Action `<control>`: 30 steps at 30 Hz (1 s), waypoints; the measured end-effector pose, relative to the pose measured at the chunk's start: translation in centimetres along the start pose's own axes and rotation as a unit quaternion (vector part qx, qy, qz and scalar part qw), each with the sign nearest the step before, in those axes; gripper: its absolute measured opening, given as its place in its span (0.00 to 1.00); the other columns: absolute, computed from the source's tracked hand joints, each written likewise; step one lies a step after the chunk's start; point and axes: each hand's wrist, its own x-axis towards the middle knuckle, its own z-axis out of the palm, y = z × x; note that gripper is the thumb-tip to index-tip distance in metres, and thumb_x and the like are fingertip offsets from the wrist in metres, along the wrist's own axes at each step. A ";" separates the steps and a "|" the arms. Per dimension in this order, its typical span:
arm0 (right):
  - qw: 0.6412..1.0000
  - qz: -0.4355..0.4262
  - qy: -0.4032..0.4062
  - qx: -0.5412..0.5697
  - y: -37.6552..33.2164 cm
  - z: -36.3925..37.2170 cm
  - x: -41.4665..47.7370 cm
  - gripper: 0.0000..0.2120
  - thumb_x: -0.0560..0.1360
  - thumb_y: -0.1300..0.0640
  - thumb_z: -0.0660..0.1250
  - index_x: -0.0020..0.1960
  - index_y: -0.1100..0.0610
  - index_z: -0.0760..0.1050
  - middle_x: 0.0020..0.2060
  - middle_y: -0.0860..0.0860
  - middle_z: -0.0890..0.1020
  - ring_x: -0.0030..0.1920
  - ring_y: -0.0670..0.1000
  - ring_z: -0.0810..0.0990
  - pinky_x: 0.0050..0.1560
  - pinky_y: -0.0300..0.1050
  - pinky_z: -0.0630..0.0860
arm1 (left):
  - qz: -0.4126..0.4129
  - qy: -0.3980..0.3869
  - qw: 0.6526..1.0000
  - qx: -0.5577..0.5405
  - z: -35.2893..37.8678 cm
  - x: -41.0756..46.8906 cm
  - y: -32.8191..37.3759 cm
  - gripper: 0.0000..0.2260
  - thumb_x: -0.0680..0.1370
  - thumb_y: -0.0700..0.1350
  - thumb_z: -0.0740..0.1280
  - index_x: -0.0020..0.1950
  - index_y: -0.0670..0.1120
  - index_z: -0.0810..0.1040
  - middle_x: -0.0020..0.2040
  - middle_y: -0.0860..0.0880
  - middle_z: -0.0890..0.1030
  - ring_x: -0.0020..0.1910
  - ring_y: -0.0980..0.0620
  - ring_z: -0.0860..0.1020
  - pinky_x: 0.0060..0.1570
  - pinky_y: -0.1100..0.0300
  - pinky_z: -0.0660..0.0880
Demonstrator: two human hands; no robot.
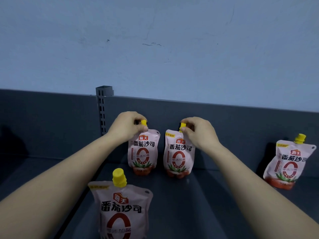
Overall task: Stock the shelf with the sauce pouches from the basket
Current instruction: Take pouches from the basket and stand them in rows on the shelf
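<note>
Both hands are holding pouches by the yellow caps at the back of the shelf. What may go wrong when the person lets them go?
1. The left hand and right hand grip two back pouches only at the caps; released, these soft pouches might tip over.
2. They stand close together, so one falling may knock the other.
3. The front pouch stands beside the left forearm; pulling back may brush it off the shelf.

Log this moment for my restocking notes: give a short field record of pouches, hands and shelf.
pouches on shelf: four, all upright, yellow caps
left hand: grips cap of left rear pouch
right hand: grips cap of right rear pouch
front pouch: free, nearest camera
far-right pouch: free, leaning slightly
shelf: dark grey metal
basket: not in view
</note>
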 end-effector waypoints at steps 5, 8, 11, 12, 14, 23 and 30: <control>1.000 0.014 -0.001 -0.010 0.0 0.2 -0.2 0.16 0.78 0.52 0.64 0.65 0.51 0.75 0.59 0.49 0.80 0.58 0.51 0.77 0.56 0.50 0.76 | 0.005 -0.004 1.000 0.020 -0.4 -0.3 0.1 0.15 0.71 0.47 0.75 0.57 0.47 0.81 0.47 0.53 0.79 0.49 0.53 0.77 0.50 0.58 0.73; 1.000 0.018 -0.006 -0.017 -0.2 0.3 -0.5 0.19 0.77 0.51 0.65 0.68 0.50 0.72 0.58 0.49 0.80 0.57 0.52 0.77 0.55 0.49 0.76 | 0.014 0.008 0.999 0.032 -1.2 -0.6 0.2 0.19 0.72 0.47 0.74 0.62 0.47 0.79 0.48 0.52 0.77 0.49 0.52 0.76 0.53 0.54 0.75; 0.999 0.020 0.013 -0.027 -0.4 0.5 -1.0 0.19 0.76 0.51 0.65 0.67 0.50 0.72 0.55 0.49 0.79 0.56 0.53 0.77 0.52 0.49 0.76 | 0.024 0.020 0.999 0.034 -1.9 -1.1 0.3 0.17 0.73 0.48 0.73 0.60 0.47 0.80 0.47 0.52 0.77 0.50 0.52 0.76 0.54 0.52 0.76; 0.999 0.019 0.024 -0.034 -0.6 0.5 -1.2 0.18 0.76 0.51 0.65 0.66 0.51 0.72 0.54 0.50 0.79 0.56 0.53 0.77 0.52 0.50 0.76 | 0.028 0.021 0.999 0.037 -2.2 -1.3 0.3 0.16 0.73 0.48 0.73 0.59 0.47 0.81 0.47 0.52 0.77 0.49 0.51 0.76 0.53 0.52 0.76; 0.998 0.013 0.046 -0.049 -1.1 0.7 -1.7 0.18 0.76 0.51 0.66 0.65 0.51 0.72 0.55 0.51 0.78 0.58 0.54 0.76 0.54 0.52 0.76 | 0.035 0.017 0.998 0.053 -2.6 -1.8 0.3 0.13 0.73 0.49 0.72 0.57 0.48 0.82 0.47 0.52 0.78 0.48 0.52 0.76 0.51 0.52 0.75; 0.989 -0.049 0.066 -0.119 -6.5 -0.4 -3.8 0.21 0.77 0.48 0.64 0.69 0.52 0.71 0.65 0.54 0.74 0.65 0.57 0.70 0.62 0.54 0.67 | 0.013 -0.001 0.980 0.200 -7.1 -6.6 0.4 0.17 0.76 0.52 0.68 0.63 0.48 0.78 0.59 0.51 0.80 0.58 0.50 0.77 0.57 0.51 0.75; 0.987 -0.151 0.011 -0.051 -12.2 -2.8 -6.4 0.21 0.77 0.47 0.64 0.68 0.51 0.71 0.65 0.54 0.74 0.67 0.56 0.69 0.65 0.55 0.66 | -0.057 0.031 0.959 0.277 -11.6 -13.4 1.7 0.17 0.76 0.53 0.67 0.63 0.49 0.78 0.61 0.50 0.79 0.60 0.48 0.76 0.57 0.49 0.74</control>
